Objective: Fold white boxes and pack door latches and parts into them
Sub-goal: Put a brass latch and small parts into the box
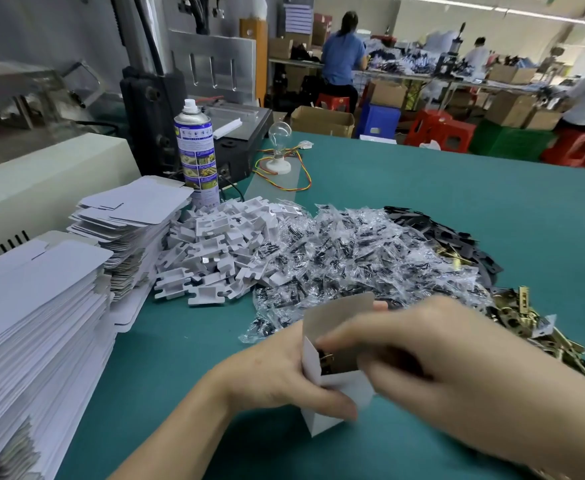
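Note:
My left hand (277, 372) grips a small white box (339, 389) near the table's front edge, thumb across its front wall. The box's top flap stands open, and a brass door latch shows inside at the opening. My right hand (433, 362), blurred, reaches over the box mouth with its fingers at the opening; whether they hold anything is hidden. Behind the box lie heaps of white plastic parts (221, 247), clear bags of black screws (353, 251), black plates (436, 230) and brass latches (526, 323).
Two stacks of flat white box blanks (41, 299) stand at the left on the green table (457, 188). A spray can (197, 150), a light bulb on a stand (279, 143) and a machine sit behind. Several people work at far benches.

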A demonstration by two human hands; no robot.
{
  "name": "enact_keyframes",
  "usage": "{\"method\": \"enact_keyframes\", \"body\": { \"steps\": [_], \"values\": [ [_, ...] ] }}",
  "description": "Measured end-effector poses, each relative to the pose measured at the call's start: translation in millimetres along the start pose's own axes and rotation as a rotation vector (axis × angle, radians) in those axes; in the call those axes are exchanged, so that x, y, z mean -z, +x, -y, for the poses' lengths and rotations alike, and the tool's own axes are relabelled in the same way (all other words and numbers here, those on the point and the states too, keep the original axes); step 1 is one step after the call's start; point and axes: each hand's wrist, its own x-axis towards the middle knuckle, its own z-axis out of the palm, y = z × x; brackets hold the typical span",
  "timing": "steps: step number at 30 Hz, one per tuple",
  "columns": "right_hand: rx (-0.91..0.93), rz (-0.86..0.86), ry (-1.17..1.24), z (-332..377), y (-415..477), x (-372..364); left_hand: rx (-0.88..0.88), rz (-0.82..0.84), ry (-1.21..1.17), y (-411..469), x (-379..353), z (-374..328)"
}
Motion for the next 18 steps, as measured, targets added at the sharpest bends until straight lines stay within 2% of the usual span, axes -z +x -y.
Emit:
{"method": "enact_keyframes", "body": {
  "steps": [1,2,3,4,6,10,14,18],
  "values": [
    [0.058,-0.033,0.027,7.8,1.8,7.1,0.001,-0.018,0.013,-2.5,4.8,-3.3],
    [-0.021,-0.134,0.246,13.9,7.4,9.4,-0.02,-0.026,0.035,-4.8,7.9,-4.1],
    [-0.072,-0.224,0.345,8.3,9.8,15.6,-0.002,-0.064,0.007,-7.7,10.0,-5.6],
    [-0.12,-0.332,0.399,0.8,24.0,22.2,0.011,-0.106,-0.05,-11.1,12.5,-6.9],
    [-0.206,-0.419,0.439,-19.9,46.3,16.9,-0.009,-0.108,-0.143,-16.5,18.5,-9.0],
    [-0.275,-0.271,0.217,-38.1,113.8,-15.6,-0.107,-0.033,-0.25,-26.8,24.4,-17.0],
    [-0.259,-0.069,0.01,-52.1,181.5,-53.3,-0.139,0.002,-0.282,-31.5,33.7,-16.3],
    [-0.279,0.016,-0.148,-64.1,225.9,-78.8,-0.122,0.021,-0.29,-26.8,36.1,-13.2]
  ]
}}
